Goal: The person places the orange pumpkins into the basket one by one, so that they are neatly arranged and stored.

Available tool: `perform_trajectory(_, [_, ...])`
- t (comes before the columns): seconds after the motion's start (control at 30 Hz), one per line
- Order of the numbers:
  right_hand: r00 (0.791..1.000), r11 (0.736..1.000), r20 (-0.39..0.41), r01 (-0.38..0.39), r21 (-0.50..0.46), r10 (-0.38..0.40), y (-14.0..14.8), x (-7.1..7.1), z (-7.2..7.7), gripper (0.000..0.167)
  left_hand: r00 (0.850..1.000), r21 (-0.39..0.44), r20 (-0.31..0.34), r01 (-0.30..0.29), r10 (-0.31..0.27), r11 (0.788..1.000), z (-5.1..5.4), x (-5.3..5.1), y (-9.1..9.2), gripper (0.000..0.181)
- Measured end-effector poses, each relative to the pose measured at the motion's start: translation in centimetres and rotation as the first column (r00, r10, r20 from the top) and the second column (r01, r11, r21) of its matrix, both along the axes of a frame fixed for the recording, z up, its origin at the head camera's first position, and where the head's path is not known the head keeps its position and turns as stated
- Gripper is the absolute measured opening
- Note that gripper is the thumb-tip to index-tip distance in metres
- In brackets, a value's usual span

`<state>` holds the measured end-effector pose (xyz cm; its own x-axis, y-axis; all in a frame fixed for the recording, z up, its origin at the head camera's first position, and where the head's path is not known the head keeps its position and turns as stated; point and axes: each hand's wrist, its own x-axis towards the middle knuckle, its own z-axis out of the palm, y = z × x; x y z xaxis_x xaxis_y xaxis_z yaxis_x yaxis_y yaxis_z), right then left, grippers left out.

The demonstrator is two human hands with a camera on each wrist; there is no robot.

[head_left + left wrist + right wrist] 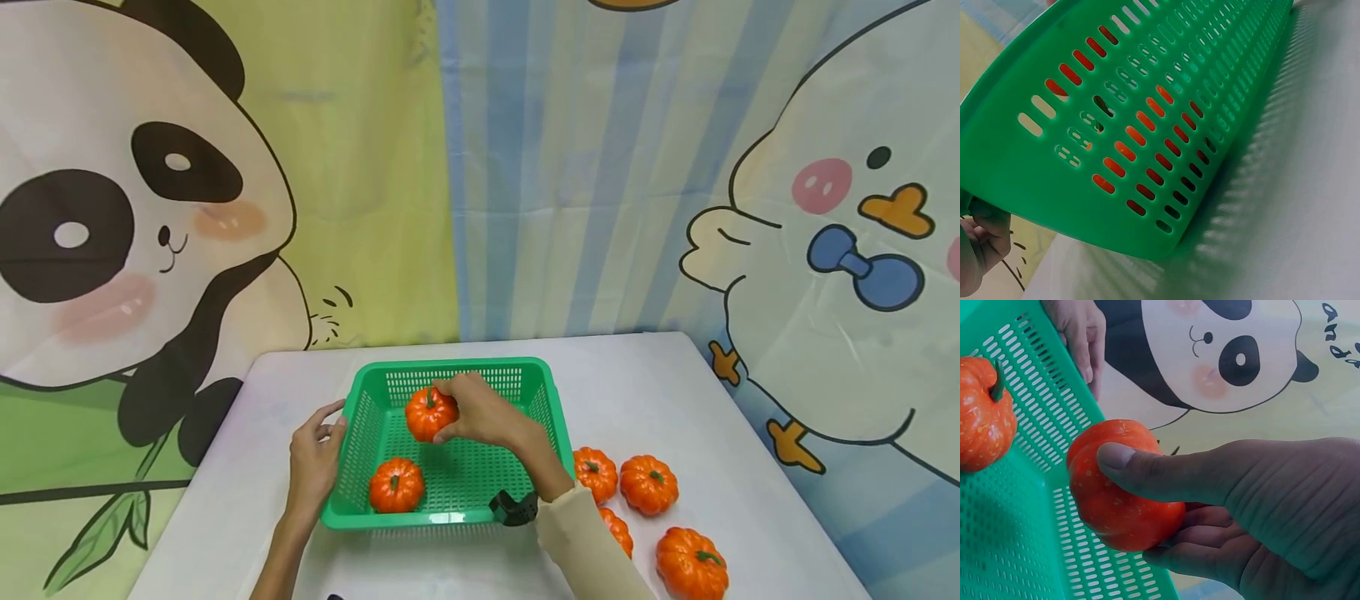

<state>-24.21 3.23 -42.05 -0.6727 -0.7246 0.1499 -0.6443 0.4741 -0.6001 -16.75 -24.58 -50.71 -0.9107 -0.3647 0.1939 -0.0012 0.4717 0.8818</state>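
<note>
A green plastic basket (450, 518) with slotted walls stands on the table. My right hand (480, 410) pinches a small orange pumpkin (429, 415) between thumb and fingers, within the basket's outline toward its back. In the right wrist view, the thumb lies across the held pumpkin (1116, 506) and the fingers are beneath it. Another pumpkin (396, 485) sits in the basket's front left corner. At the left rim, my left hand (315, 458) holds the basket's edge; in the left wrist view its curled fingers (991, 234) are partly hidden by the basket.
Right of the basket, several orange pumpkins lie on the white tabletop (622, 375), among them one pumpkin (649, 485) and a nearer pumpkin (692, 563). My right forearm partly covers others. A cartoon-printed curtain (375, 167) hangs behind the table.
</note>
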Motion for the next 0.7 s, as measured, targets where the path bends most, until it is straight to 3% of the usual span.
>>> perform_trajectory(0.53, [0.999, 0.998, 0.023, -0.049, 0.045, 0.048, -1.3, -1.2, -1.2, 0.058, 1.0, -0.007, 0.004, -0.003, 0.003, 1.0, -0.2, -0.1, 0.1, 0.037])
perform_trajectory(0.7, [0.998, 0.997, 0.027, -0.054, 0.06, 0.053, -1.5, -1.6, -1.5, 0.069, 1.0, -0.006, 0.01, -0.003, 0.003, 1.0, -0.1, 0.0, 0.1, 0.037])
